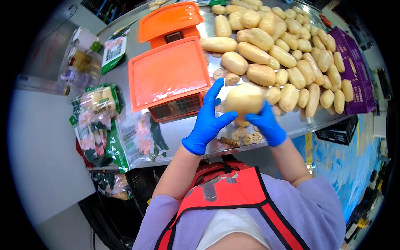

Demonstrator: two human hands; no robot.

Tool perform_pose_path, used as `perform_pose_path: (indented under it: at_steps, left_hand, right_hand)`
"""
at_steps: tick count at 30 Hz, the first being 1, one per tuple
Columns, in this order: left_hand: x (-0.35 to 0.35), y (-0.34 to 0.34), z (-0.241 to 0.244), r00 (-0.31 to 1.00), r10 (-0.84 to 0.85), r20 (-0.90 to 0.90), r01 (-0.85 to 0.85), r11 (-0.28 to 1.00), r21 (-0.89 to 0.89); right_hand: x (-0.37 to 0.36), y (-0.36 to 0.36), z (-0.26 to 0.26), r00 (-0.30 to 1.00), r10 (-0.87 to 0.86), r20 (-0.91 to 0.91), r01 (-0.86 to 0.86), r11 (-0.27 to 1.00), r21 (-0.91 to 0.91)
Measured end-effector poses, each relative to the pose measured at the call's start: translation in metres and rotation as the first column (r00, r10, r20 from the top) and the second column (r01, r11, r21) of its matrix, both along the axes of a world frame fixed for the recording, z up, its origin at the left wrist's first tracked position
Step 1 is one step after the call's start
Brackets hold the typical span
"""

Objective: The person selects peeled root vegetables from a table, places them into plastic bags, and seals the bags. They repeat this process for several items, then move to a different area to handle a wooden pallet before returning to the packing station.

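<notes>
A thick peeled lotus root segment [244,98], blurred by motion, is between my blue-gloved hands above the steel table. My right hand [269,125] grips it from the lower right, its fingers partly hidden behind it. At its left, my left hand [207,120] is spread, thumb and fingers apart; the thumb tip comes close to the root, and I cannot tell if it touches. Beside my left fingers stands a digital scale with an orange tray [168,73]. Cut lotus root slices [247,137] and a wooden handle [230,142] lie below the segment, near the table's front edge.
Many peeled lotus roots [261,39] are heaped at the back right, against a purple plastic crate [356,72]. A second orange scale [170,20] stands behind the first. Printed plastic bags [137,140] lie at the left, some filled [98,103]. A black crate [339,131] sits below the table.
</notes>
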State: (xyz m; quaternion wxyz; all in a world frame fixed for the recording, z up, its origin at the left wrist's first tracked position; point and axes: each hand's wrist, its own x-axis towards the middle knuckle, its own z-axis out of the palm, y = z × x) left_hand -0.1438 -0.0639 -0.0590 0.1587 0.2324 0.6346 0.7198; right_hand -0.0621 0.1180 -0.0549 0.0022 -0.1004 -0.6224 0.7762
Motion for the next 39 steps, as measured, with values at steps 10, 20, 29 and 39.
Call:
perform_pose_path:
  at_steps: [10, 20, 29, 39]
  left_hand:
    - [0.034, -0.211, -0.140, 0.712, 0.633, -0.304, -0.676, 0.500, -0.541]
    - [0.034, -0.257, -0.130, 0.548, 0.780, 0.303, -0.505, 0.597, -0.624]
    - [0.047, -0.287, -0.125, 0.791, 0.571, 0.218, -0.401, 0.754, -0.521]
    - [0.040, -0.291, -0.108, 0.816, 0.570, 0.094, -0.530, 0.804, -0.270]
  right_hand:
    - [-0.041, 0.081, -0.029, 0.887, -0.448, 0.109, 0.442, 0.759, -0.477]
    - [-0.044, -0.040, -0.021, 0.986, 0.157, -0.057, -0.123, 0.454, -0.883]
    - [-0.032, -0.177, -0.031, 0.749, 0.656, 0.092, -0.450, 0.606, -0.656]
    - [-0.044, -0.254, -0.074, 0.737, 0.633, 0.237, -0.642, 0.765, -0.045]
